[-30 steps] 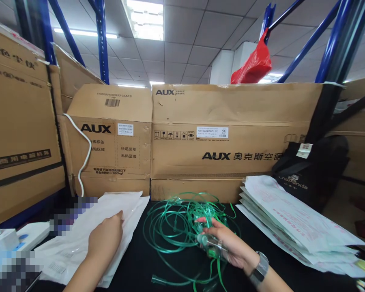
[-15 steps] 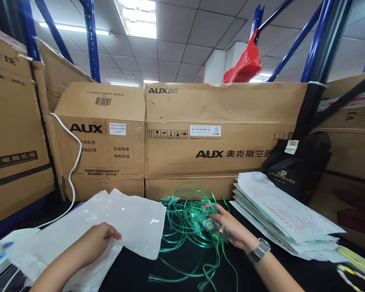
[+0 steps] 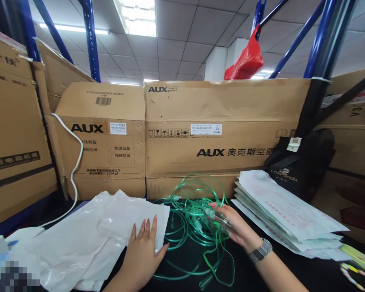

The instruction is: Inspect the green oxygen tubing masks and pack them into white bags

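Note:
My right hand (image 3: 235,227), wearing a metal-band watch (image 3: 261,250), is closed around a clear plastic piece (image 3: 220,219) that looks like part of a breathing mask with a green strap. A tangled heap of green transparent tubing (image 3: 182,239) lies around and left of it, with clear connectors among the coils. My left hand (image 3: 144,247) is open, fingers spread, lying over the right edge of the white plastic bags (image 3: 88,231). Its thumb points toward the tubing. The fingers of my right hand partly hide the clear piece.
A stack of white printed bags (image 3: 286,215) lies on the right, beside a black bag (image 3: 301,170). AUX cartons (image 3: 225,105) wall off the back of the black table. A white cable (image 3: 77,162) hangs at the left. A yellow-green object (image 3: 360,259) sits at the right edge.
My left hand has let go of the white bag, moved right and spread its fingers over the bag's edge. My right hand still holds the clear piece, and the tubing has shifted slightly.

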The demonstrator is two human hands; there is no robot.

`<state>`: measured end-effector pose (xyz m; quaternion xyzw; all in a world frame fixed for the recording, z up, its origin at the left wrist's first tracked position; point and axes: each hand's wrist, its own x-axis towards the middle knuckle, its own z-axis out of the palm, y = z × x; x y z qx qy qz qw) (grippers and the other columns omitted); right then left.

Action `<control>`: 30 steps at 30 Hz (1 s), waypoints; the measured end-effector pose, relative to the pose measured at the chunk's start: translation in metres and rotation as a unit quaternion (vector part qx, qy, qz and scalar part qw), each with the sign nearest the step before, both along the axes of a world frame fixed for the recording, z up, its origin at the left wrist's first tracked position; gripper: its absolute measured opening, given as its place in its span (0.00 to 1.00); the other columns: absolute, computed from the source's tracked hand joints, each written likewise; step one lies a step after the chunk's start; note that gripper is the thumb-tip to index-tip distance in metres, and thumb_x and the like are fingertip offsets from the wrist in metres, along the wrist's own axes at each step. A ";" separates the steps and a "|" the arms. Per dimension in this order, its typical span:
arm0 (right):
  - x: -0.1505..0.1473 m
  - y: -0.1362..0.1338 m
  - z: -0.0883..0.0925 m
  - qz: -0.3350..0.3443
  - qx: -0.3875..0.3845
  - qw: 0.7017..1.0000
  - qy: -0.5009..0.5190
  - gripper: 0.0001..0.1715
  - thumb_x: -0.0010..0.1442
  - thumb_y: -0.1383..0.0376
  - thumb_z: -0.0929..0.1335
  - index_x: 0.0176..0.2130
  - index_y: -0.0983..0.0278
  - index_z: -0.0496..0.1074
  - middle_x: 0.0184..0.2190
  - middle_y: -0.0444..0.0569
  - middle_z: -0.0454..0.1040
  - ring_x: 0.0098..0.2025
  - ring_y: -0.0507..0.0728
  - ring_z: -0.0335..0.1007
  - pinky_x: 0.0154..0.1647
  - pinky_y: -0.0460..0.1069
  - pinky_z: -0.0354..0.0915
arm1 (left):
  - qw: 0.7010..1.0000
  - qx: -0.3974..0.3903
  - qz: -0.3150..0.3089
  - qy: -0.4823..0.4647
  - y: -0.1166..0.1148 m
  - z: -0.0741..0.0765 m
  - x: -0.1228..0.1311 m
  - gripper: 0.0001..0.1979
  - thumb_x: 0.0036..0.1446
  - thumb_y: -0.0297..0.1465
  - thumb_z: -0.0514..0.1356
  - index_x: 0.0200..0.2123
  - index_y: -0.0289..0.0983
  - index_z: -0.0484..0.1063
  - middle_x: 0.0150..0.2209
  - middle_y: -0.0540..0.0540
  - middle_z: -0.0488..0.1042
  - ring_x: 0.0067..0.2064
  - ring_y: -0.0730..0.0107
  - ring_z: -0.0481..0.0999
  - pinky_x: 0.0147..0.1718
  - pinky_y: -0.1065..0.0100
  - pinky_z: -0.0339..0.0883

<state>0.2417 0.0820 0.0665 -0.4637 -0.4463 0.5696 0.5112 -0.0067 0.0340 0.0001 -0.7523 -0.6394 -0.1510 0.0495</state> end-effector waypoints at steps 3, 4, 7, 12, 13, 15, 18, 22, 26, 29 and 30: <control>0.000 0.004 -0.007 -0.019 -0.023 0.999 -0.018 0.02 0.47 0.72 0.65 0.27 0.68 0.67 0.18 0.44 0.69 0.17 0.48 0.64 0.14 0.41 0.57 | 0.998 -0.054 -0.023 -0.009 -0.003 0.004 -0.001 0.29 0.56 0.39 0.41 0.58 0.30 0.46 0.57 0.34 0.55 0.59 0.54 0.50 0.54 0.47 0.42; 0.001 0.005 -0.009 -0.023 -0.028 0.999 -0.022 0.02 0.47 0.73 0.65 0.26 0.68 0.67 0.18 0.44 0.69 0.17 0.47 0.64 0.14 0.41 0.57 | 0.997 -0.068 -0.028 -0.020 -0.004 0.007 -0.001 0.28 0.57 0.36 0.40 0.58 0.29 0.45 0.57 0.36 0.54 0.59 0.55 0.50 0.54 0.48 0.42; 0.001 0.008 -0.014 -0.031 -0.032 0.999 -0.027 0.04 0.47 0.74 0.64 0.28 0.66 0.66 0.18 0.42 0.68 0.17 0.47 0.64 0.14 0.40 0.57 | 0.993 -0.097 -0.037 -0.063 -0.009 0.015 0.000 0.28 0.55 0.27 0.39 0.59 0.26 0.39 0.57 0.37 0.55 0.59 0.59 0.50 0.55 0.50 0.43; 0.003 0.007 -0.016 -0.021 -0.037 0.999 -0.026 0.16 0.45 0.75 0.63 0.36 0.62 0.63 0.15 0.37 0.64 0.14 0.49 0.63 0.12 0.41 0.55 | 0.977 -0.128 -0.053 -0.160 -0.011 0.016 0.001 0.28 0.53 0.26 0.41 0.59 0.31 0.41 0.58 0.42 0.54 0.58 0.61 0.50 0.55 0.53 0.46; 0.003 0.007 -0.015 -0.015 -0.036 0.999 -0.024 0.17 0.45 0.76 0.63 0.37 0.62 0.63 0.14 0.37 0.64 0.14 0.49 0.63 0.11 0.41 0.54 | 0.971 -0.140 -0.060 -0.187 -0.009 0.015 0.000 0.27 0.54 0.28 0.42 0.59 0.31 0.43 0.57 0.42 0.54 0.58 0.61 0.50 0.55 0.53 0.45; 0.003 0.004 -0.009 0.003 -0.028 0.999 -0.016 0.19 0.44 0.76 0.63 0.38 0.62 0.63 0.14 0.36 0.63 0.15 0.49 0.63 0.12 0.41 0.55 | 0.952 -0.164 -0.082 -0.245 -0.004 0.012 -0.003 0.25 0.54 0.30 0.44 0.57 0.31 0.51 0.57 0.42 0.55 0.58 0.61 0.50 0.55 0.53 0.43; 0.002 -0.002 0.002 0.032 -0.013 0.999 0.002 0.19 0.45 0.73 0.64 0.39 0.61 0.62 0.16 0.38 0.65 0.18 0.50 0.66 0.15 0.42 0.59 | 0.912 -0.162 -0.105 -0.362 0.005 0.006 -0.008 0.20 0.53 0.33 0.49 0.48 0.36 0.66 0.53 0.42 0.62 0.57 0.60 0.55 0.56 0.52 0.39; -0.001 -0.011 0.015 0.084 0.014 0.994 0.060 0.19 0.45 0.69 0.67 0.39 0.60 0.62 0.19 0.39 0.67 0.22 0.50 0.67 0.17 0.41 0.59 | 0.857 -0.117 -0.078 -0.497 0.017 -0.001 -0.014 0.13 0.46 0.36 0.57 0.33 0.39 0.76 0.43 0.43 0.74 0.49 0.55 0.68 0.52 0.53 0.53; -0.016 -0.022 0.016 0.113 0.033 0.988 0.102 0.18 0.46 0.68 0.68 0.39 0.60 0.61 0.19 0.40 0.67 0.21 0.49 0.65 0.16 0.41 0.56 | 0.833 -0.047 -0.007 -0.551 0.023 0.000 -0.022 0.15 0.46 0.38 0.57 0.32 0.34 0.76 0.36 0.41 0.78 0.41 0.52 0.74 0.45 0.53 0.62; -0.036 -0.034 0.008 0.090 0.017 0.992 0.088 0.19 0.46 0.66 0.68 0.39 0.60 0.60 0.20 0.39 0.67 0.20 0.50 0.66 0.15 0.42 0.56 | 0.800 0.007 0.015 -0.600 0.021 0.009 -0.024 0.21 0.51 0.40 0.52 0.39 0.31 0.72 0.41 0.41 0.76 0.45 0.60 0.73 0.46 0.61 0.63; -0.042 -0.038 0.005 0.075 0.011 0.994 0.078 0.19 0.46 0.64 0.68 0.39 0.60 0.60 0.21 0.40 0.68 0.20 0.51 0.66 0.14 0.42 0.55 | 0.784 0.027 0.022 -0.620 0.019 0.014 -0.023 0.21 0.52 0.40 0.51 0.41 0.30 0.71 0.42 0.41 0.75 0.46 0.61 0.72 0.47 0.62 0.62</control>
